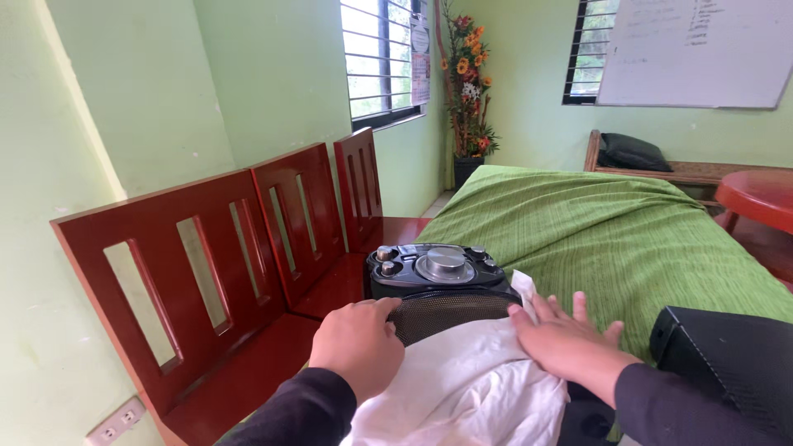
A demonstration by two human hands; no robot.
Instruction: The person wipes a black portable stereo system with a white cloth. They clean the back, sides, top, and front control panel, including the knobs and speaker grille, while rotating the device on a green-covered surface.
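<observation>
Two hands are engaged at lower centre: the left hand (357, 345) is curled on the black speaker (438, 285), while the right hand (562, 337) lies flat, fingers spread, on the white cloth (467, 388). Risk: top knobs could be snagged by cloth, or the speaker nudged off the green-covered worktop (611, 235).

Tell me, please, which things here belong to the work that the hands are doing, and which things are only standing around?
In the work:
- black speaker with mesh front and top knobs
- white cloth
- left hand, gripping the speaker's edge
- right hand, flat on the cloth

Only standing around:
- green striped table cover
- dark red wooden bench
- second black box
- flower arrangement
- whiteboard
</observation>
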